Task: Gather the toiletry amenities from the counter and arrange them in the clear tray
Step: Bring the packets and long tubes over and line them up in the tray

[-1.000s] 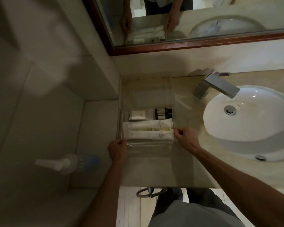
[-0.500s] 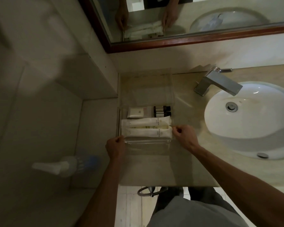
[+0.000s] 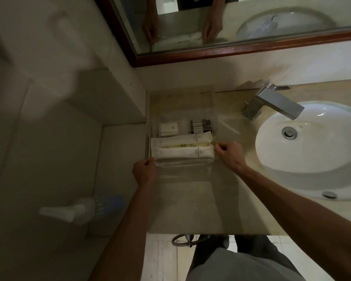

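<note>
One clear tray [image 3: 182, 92] stood on one desk [image 3: 182, 199]. In it lay two long white sachets: a farther sachet [image 3: 180, 138] and a nearer sachet [image 3: 182, 154], touching side by side. Behind them was one small white packet [image 3: 169, 128] and a cluster of small dark bottles [image 3: 201, 126]; two seemed likely, but the count could not be told for certain. Two hands were in view, one left hand [image 3: 143, 172] and one right hand [image 3: 230, 153]. There was one sink [image 3: 312, 151], one tap [image 3: 272, 104] and one mirror [image 3: 241, 21]. One spray bottle [image 3: 79, 209] showed to the left.
</note>
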A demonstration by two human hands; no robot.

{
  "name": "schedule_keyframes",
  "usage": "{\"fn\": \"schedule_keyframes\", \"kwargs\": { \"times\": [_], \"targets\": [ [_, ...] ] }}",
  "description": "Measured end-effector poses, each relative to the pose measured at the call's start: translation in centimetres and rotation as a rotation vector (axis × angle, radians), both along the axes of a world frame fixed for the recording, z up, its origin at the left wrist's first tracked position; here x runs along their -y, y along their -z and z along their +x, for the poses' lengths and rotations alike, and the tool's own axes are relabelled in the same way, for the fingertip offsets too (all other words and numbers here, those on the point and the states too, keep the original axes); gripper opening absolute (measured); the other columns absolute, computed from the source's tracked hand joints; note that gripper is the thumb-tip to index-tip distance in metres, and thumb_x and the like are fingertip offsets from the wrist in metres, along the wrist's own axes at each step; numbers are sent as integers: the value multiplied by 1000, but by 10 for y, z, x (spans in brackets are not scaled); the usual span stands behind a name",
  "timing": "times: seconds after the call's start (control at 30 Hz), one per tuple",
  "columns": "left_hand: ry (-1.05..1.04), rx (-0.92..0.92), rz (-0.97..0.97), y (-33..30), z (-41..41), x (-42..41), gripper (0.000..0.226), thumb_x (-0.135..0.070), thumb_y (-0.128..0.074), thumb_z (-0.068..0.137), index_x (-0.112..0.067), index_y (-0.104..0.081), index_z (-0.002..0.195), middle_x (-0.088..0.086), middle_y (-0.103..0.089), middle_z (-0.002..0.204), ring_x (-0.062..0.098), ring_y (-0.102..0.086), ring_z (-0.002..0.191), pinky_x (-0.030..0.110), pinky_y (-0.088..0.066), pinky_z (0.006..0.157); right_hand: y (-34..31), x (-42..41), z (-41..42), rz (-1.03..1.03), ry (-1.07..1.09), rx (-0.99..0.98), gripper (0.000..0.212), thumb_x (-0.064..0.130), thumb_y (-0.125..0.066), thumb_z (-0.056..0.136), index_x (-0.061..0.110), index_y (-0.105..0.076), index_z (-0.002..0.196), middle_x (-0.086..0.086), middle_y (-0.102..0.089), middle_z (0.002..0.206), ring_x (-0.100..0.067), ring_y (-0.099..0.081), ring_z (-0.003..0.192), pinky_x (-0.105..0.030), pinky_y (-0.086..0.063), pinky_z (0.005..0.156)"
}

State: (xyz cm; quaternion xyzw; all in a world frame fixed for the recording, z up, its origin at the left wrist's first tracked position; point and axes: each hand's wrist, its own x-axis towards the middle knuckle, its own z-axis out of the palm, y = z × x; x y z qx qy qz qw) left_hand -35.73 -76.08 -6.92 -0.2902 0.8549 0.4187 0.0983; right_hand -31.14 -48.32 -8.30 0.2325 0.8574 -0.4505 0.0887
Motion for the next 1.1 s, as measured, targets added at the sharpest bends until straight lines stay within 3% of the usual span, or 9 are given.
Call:
{"fn": "schedule_keyframes", "kwargs": {
  "times": [0.13, 0.33, 0.5, 0.63, 0.7, 0.8, 0.9, 0.97, 1.1],
  "targets": [
    [-5, 18, 12, 2, -14, -5, 28, -24, -65, 90, 2, -75, 92, 16, -73, 86, 23, -67, 77, 28, -47, 63, 0, -7, -18, -18, 19, -11, 22, 24, -58, 98, 12, -74, 90, -1, -70, 79, -8, -65, 68, -22, -53, 64],
    [-19, 38, -6, 5, -27, -11, 30, -25, -66, 90, 3, -74, 96, 17, -73, 89, 24, -67, 79, 30, -50, 66, 4, -12, -31, -45, 27, 14, 25, 27, -55, 100, 10, -74, 98, -6, -73, 93, -10, -68, 78, -21, -53, 67],
    [-15, 53, -31, 7, -28, -10, 31, -26, -67, 88, 2, -75, 97, 19, -74, 92, 28, -70, 86, 32, -53, 71, -1, -1, -24, -187, 132, 4, 39, 54, -60, 92, 17, -72, 97, 3, -74, 91, -8, -73, 77, -30, -62, 69],
    [-13, 40, -22, 8, -28, -9, 30, -26, -67, 88, 1, -75, 101, 19, -74, 95, 29, -70, 89, 33, -55, 75, -3, 5, -27, -122, 156, 22, 31, 52, -67, 87, 22, -70, 93, 7, -72, 85, -4, -71, 71, -25, -59, 65],
    [-20, 35, -11, 9, -27, -9, 29, -26, -67, 89, 0, -75, 101, 18, -74, 95, 27, -70, 87, 28, -51, 69, -2, 6, -32, -68, 180, 32, 31, 52, -66, 88, 21, -70, 90, 6, -72, 84, -5, -70, 69, -27, -60, 65],
    [-16, 38, 15, 11, -27, -10, 30, -26, -65, 92, 1, -75, 99, 16, -72, 90, 22, -65, 79, 25, -44, 65, -3, 7, -38, -61, 196, 33, 34, 53, -63, 89, 20, -71, 90, 2, -74, 87, -6, -71, 69, -30, -62, 68],
    [-19, 35, 48, 13, -27, -7, 34, -32, -66, 90, 1, -75, 93, 15, -72, 84, 24, -66, 77, 26, -44, 64, -11, 5, -31, -74, 124, 23, 39, 60, -67, 83, 23, -69, 92, 7, -71, 85, -2, -67, 69, -20, -53, 59],
    [-27, 31, 68, 14, -26, -6, 38, -37, -69, 88, 0, -75, 86, 14, -70, 76, 24, -66, 72, 25, -43, 60, -13, 4, -22, -91, 29, 34, 44, 61, -73, 77, 25, -65, 102, 12, -66, 90, -1, -64, 76, -18, -51, 62],
    [-45, 17, 96, 18, -23, -8, 45, -46, -74, 81, -6, -66, 62, 4, -59, 58, 19, -57, 59, 26, -41, 56, -2, 7, -9, -62, -5, 44, 56, 54, -78, 75, 21, -62, 117, 4, -68, 107, -9, -67, 87, -29, -60, 76]
  ]
}}
